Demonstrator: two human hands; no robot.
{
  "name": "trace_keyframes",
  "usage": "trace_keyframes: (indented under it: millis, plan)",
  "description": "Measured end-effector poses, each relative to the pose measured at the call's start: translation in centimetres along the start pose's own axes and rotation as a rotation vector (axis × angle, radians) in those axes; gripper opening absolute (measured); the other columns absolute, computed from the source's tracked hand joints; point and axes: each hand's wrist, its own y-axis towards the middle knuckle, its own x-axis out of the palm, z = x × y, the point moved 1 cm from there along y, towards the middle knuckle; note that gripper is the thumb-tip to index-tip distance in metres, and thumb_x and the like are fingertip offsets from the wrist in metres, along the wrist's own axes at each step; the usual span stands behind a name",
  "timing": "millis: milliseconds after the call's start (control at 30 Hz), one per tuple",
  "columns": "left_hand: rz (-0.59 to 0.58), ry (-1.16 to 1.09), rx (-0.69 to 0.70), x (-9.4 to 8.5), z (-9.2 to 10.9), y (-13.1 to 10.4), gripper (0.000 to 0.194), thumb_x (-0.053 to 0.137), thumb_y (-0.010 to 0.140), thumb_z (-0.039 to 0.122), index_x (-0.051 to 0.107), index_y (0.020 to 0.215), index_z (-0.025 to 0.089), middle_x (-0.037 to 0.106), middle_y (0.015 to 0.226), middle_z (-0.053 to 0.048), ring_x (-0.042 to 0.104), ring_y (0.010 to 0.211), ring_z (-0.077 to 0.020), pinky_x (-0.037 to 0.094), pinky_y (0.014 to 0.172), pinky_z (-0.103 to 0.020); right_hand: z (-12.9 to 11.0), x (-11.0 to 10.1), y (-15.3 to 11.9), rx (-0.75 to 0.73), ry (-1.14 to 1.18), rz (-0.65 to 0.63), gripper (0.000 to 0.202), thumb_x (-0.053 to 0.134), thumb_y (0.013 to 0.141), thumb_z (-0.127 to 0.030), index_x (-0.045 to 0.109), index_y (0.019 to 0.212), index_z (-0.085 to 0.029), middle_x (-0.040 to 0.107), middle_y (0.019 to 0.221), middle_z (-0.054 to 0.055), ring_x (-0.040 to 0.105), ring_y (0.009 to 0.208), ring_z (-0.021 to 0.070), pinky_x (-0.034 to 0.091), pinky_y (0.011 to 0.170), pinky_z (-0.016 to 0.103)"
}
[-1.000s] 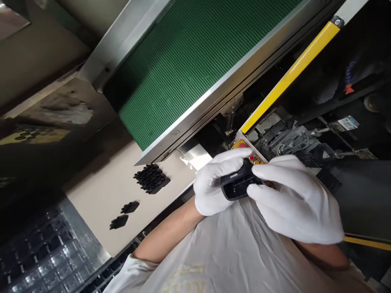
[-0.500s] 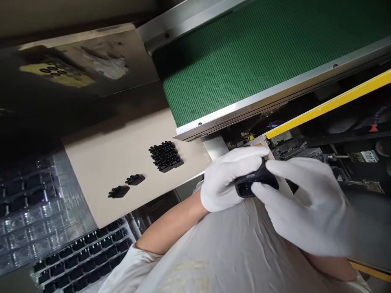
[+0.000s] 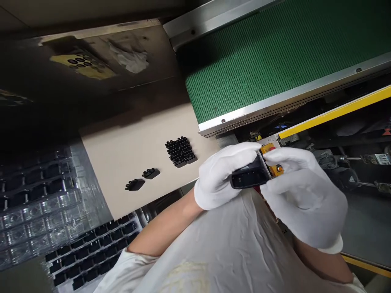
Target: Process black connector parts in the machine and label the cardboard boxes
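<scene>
My left hand point(image 3: 224, 175), in a white glove, is closed around the left end of a black plastic housing point(image 3: 249, 178) in front of my body. The housing has a dark, hollow-looking face and a rounded rim. My right hand point(image 3: 305, 197), also gloved, has its thumb and fingertips at the housing's right end, pinching it lightly by the look of it. On the beige table point(image 3: 116, 150) a tight block of several small black parts point(image 3: 181, 151) lies to the left of my hands. Two more black parts point(image 3: 150, 173) sit apart from the block.
A green conveyor belt point(image 3: 259, 65) with metal rails runs across the upper right. Beneath it are a yellow bar point(image 3: 336, 112) and an orange control box point(image 3: 277, 170). Clear plastic trays point(image 3: 39, 215) and filled trays point(image 3: 97, 256) stand at left. A cloth point(image 3: 131, 59) lies at the back.
My right thumb has slid off the housing's face to its right edge. The housing shows more of its dark face. The whole scene has shifted right as the camera turned.
</scene>
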Motion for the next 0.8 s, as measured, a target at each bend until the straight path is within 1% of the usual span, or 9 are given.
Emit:
trace_keyframes:
  millis: [133, 200, 267, 367, 467, 567, 667, 733, 800]
  plan:
    - [-0.025, -0.071, -0.047, 0.6, -0.2, 0.3, 0.053, 0.083, 0.084, 0.022, 0.064, 0.133, 0.027, 0.074, 0.127, -0.011, 0.075, 0.112, -0.0269, 0.065, 0.090, -0.039, 0.8, 0.4, 0.1, -0.137, -0.141, 0.104, 0.033, 0.071, 0.080, -0.007, 0.067, 0.099, -0.033, 0.067, 0.124, 0.003, 0.071, 0.104, 0.0252, 0.064, 0.086, 0.045]
    - [-0.105, -0.097, -0.100, 1.3, -0.3, 0.8, 0.044, 0.079, 0.088, 0.023, 0.066, 0.130, 0.025, 0.075, 0.122, -0.010, 0.075, 0.109, -0.0254, 0.064, 0.091, -0.038, 1.4, 0.3, 0.4, -0.236, -0.273, 0.133, 0.032, 0.071, 0.080, -0.008, 0.068, 0.101, -0.031, 0.068, 0.117, 0.004, 0.070, 0.103, 0.0241, 0.064, 0.086, 0.042]
    - [-0.207, -0.082, -0.171, 2.1, -0.4, 1.5, 0.035, 0.074, 0.090, 0.020, 0.069, 0.125, 0.023, 0.077, 0.116, -0.009, 0.075, 0.105, -0.0233, 0.063, 0.091, -0.035, 2.5, 0.0, 0.4, -0.267, -0.398, 0.127, 0.027, 0.070, 0.082, -0.009, 0.069, 0.101, -0.029, 0.070, 0.113, 0.005, 0.069, 0.103, 0.0240, 0.062, 0.088, 0.042]
    - [-0.335, 0.006, -0.283, 3.5, -0.3, 2.4, 0.033, 0.077, 0.085, 0.016, 0.073, 0.117, 0.022, 0.078, 0.111, -0.007, 0.075, 0.096, -0.0213, 0.062, 0.088, -0.032, 4.6, -0.8, -0.8, -0.165, -0.431, 0.147, 0.024, 0.067, 0.086, -0.011, 0.072, 0.102, -0.028, 0.071, 0.115, 0.005, 0.068, 0.103, 0.0231, 0.060, 0.090, 0.043]
    - [-0.476, 0.049, -0.403, 5.7, -0.8, 3.0, 0.035, 0.081, 0.080, 0.021, 0.076, 0.114, 0.025, 0.079, 0.106, -0.005, 0.075, 0.092, -0.0228, 0.062, 0.084, -0.032, 7.1, -1.8, -2.8, -0.018, -0.148, 0.278, 0.017, 0.068, 0.090, -0.015, 0.074, 0.102, -0.025, 0.071, 0.117, 0.005, 0.069, 0.107, 0.0191, 0.058, 0.098, 0.038]
    - [-0.535, -0.054, -0.607, 9.7, -2.7, 2.9, 0.032, 0.081, 0.082, 0.030, 0.078, 0.113, 0.025, 0.078, 0.107, -0.006, 0.074, 0.096, -0.0249, 0.062, 0.083, -0.033, 10.6, -2.8, -4.3, 0.234, 0.345, 0.467, 0.010, 0.074, 0.089, -0.029, 0.074, 0.096, -0.023, 0.073, 0.114, 0.005, 0.070, 0.108, 0.0184, 0.057, 0.099, 0.035]
    - [-0.441, -0.149, -0.803, 15.6, -4.5, 2.1, 0.031, 0.081, 0.083, 0.038, 0.076, 0.109, 0.021, 0.075, 0.107, -0.006, 0.072, 0.093, -0.0217, 0.062, 0.079, -0.030, 13.8, -3.8, -5.3, 0.487, 0.839, 0.656, 0.024, 0.080, 0.082, -0.042, 0.071, 0.091, -0.021, 0.074, 0.094, 0.004, 0.071, 0.091, 0.0189, 0.061, 0.087, 0.035]
    - [-0.380, -0.187, -0.851, 20.1, -5.1, 1.7, 0.033, 0.083, 0.082, 0.042, 0.075, 0.105, 0.019, 0.074, 0.106, -0.006, 0.071, 0.088, -0.0189, 0.060, 0.075, -0.027, 15.6, -4.5, -6.0, 0.540, 1.033, 0.760, 0.029, 0.081, 0.079, -0.045, 0.067, 0.084, -0.020, 0.070, 0.079, 0.001, 0.067, 0.077, 0.0172, 0.060, 0.079, 0.034]
    - [-0.394, -0.229, -0.865, 24.8, -5.5, 1.7, 0.035, 0.084, 0.080, 0.043, 0.076, 0.101, 0.017, 0.075, 0.104, -0.007, 0.071, 0.090, -0.0188, 0.059, 0.080, -0.028, 17.4, -5.6, -6.9, 0.528, 1.062, 0.866, 0.032, 0.079, 0.080, -0.048, 0.061, 0.078, -0.021, 0.065, 0.072, 0.000, 0.062, 0.067, 0.0152, 0.059, 0.071, 0.032]
